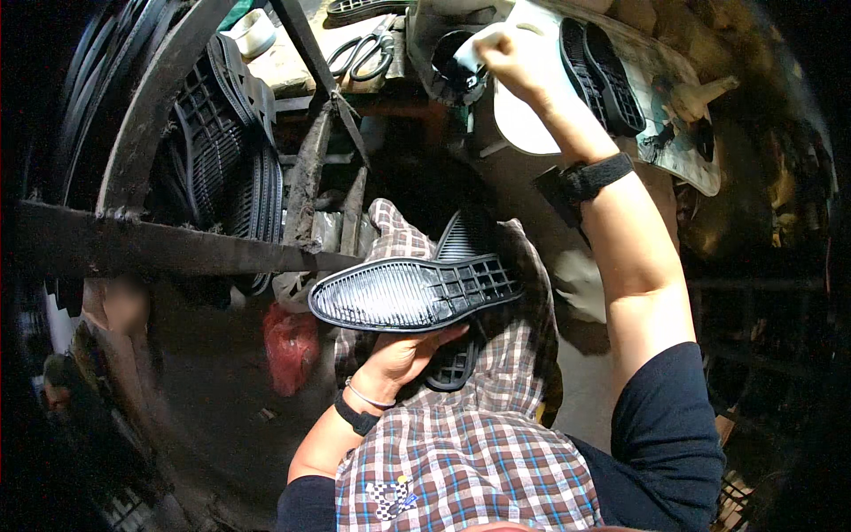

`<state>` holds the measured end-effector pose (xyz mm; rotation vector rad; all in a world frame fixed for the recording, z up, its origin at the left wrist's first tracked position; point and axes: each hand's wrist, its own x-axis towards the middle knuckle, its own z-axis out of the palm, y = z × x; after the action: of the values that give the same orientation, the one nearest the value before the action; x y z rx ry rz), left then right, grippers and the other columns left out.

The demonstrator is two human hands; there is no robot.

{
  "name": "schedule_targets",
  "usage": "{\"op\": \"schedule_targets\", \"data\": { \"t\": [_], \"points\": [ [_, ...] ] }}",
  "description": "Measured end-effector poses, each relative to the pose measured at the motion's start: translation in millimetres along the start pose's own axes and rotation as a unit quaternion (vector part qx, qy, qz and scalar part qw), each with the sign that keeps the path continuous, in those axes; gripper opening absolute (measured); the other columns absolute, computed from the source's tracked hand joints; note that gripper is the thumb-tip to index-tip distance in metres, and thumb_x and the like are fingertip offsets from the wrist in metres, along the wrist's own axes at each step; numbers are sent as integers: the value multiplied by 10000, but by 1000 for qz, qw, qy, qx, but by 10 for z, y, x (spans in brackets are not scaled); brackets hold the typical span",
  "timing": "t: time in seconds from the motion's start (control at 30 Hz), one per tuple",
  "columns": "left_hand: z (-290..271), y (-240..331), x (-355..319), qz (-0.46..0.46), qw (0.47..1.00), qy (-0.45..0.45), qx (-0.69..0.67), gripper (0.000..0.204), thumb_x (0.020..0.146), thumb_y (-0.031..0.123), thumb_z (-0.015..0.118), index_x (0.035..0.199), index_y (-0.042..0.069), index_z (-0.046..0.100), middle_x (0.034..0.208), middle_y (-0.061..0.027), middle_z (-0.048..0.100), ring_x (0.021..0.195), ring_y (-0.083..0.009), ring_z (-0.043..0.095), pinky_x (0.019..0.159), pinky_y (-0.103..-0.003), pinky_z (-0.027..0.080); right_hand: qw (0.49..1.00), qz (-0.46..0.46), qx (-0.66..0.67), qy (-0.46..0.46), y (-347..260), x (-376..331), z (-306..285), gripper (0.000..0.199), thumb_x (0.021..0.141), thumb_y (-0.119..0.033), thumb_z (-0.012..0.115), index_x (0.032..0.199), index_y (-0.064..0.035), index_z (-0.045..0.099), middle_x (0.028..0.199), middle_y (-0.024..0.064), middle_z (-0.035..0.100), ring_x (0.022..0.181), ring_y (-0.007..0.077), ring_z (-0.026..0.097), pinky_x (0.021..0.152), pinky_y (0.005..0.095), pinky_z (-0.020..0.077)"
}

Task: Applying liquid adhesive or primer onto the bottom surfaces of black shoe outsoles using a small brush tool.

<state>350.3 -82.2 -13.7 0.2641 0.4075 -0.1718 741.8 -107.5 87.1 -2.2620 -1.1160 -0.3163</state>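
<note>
My left hand [401, 359] grips a black shoe sole [399, 293] from below, over my lap. Its ribbed, gridded face is turned up, and the ribbed end shines as if wet. Beneath it, another black sole [470, 232] lies across the checked cloth on my lap, partly hidden. My right arm is stretched far forward, and my right hand [512, 60] is closed beside a dark-mouthed container [454, 69]. Something pale shows at its fingers, but blur hides what it is.
A pair of black soles [603, 75] rests on the pale board at the right. Black-handled scissors [365, 55] and a pale tape roll [253, 34] lie on the bench. At the left, a dark metal frame [177, 246] stands before stacked soles [217, 146]. A red bag [290, 348] sits low.
</note>
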Motion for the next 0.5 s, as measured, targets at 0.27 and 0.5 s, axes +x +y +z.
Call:
{"op": "schedule_targets", "data": {
  "t": [0.27, 0.5],
  "points": [
    [179, 113, -3, 98, 994, -43, 28, 554, 915, 439, 587, 1348, 111, 476, 1346, -115, 515, 1255, -328, 465, 1083, -559, 345, 747, 290, 587, -115, 6, -776, -613, 309, 917, -271, 632, 1112, -32, 634, 951, 51, 657, 823, 161, 627, 787, 256, 510],
    [32, 397, 84, 3, 970, -47, -238, 666, 929, 611, 383, 1393, 135, 438, 1441, -173, 419, 1347, -425, 342, 1090, -715, 173, 918, -2, 366, -154, -1273, -1940, -561, 205, 812, -5, 669, 1012, -10, 626, 936, 86, 670, 833, 213, 652, 737, 325, 519]
  ]
}}
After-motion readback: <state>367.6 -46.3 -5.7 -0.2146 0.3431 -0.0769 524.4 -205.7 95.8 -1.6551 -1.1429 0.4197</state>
